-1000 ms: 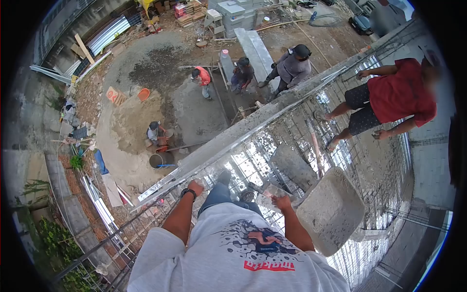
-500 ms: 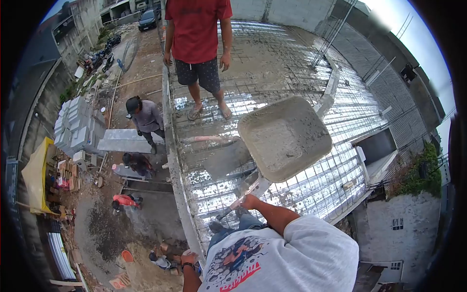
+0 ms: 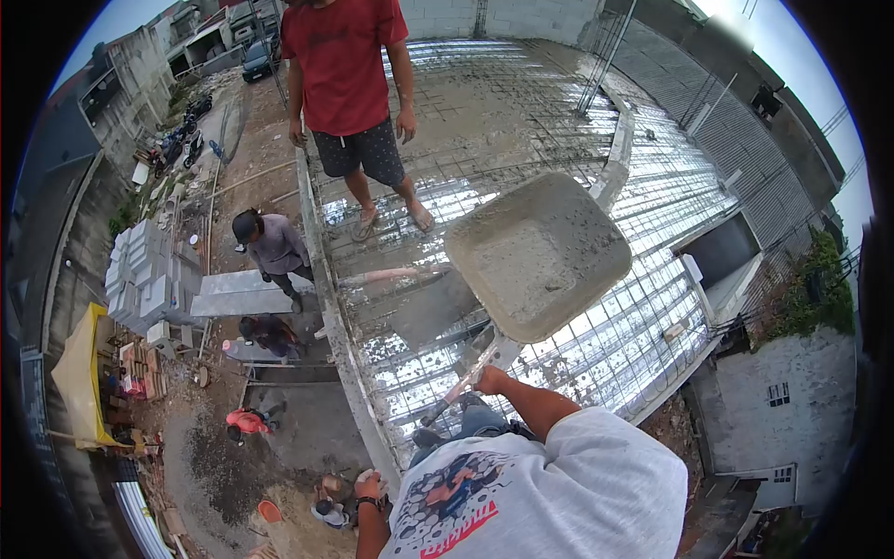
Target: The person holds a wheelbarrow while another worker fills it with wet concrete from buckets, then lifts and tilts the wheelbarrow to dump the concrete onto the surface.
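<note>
A wheelbarrow [image 3: 549,321] stands ahead of me, its tray smeared with wet grey concrete and a small lump left inside. My right hand [image 3: 488,380] is closed at the pole-like wheelbarrow handle [image 3: 458,389], which has a dark end close to my legs. Low on the left, my left hand [image 3: 370,486], with a dark band at the wrist, has its fingers curled near the slab's edge; what it holds, if anything, is hidden.
A person in a red shirt [image 3: 345,70] stands on the steel mesh [image 3: 596,373], partly covered with wet concrete. Along the left runs the raised slab edge [image 3: 326,279], with a drop beyond. Below are several workers, stacked grey blocks [image 3: 154,279] and an orange bucket [image 3: 269,511]. An opening [image 3: 722,252] lies right.
The view has shifted slightly, so the standing person and wheelbarrow appear a little further left. My right hand remains at the handle; my left hand appears slightly higher.
</note>
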